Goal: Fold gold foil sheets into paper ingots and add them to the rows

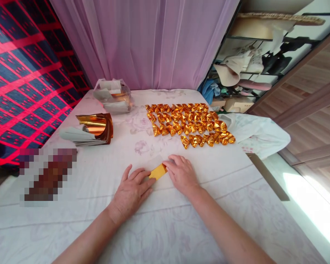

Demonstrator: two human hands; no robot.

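Note:
A strip of folded gold foil paper (157, 172) lies slantwise on the cloth in front of me, with a pale sheet edge just behind it. My left hand (132, 187) holds down its left end, fingertips on the foil and little finger spread away. At the other end my right hand (182, 173) grips the strip between thumb and fingers, the fingers curled over the edge. Parts of the paper under both hands are hidden. Beyond them, folded gold foil pieces (191, 127) stand in several rows.
A curved stack of foil sheets (99, 128) lies at the left, before a clear plastic bag (112, 96) of more paper. A white plastic bag (264, 134) hangs at the table's right edge. Behind are a purple curtain (143, 44) and a shelf rack (250, 73).

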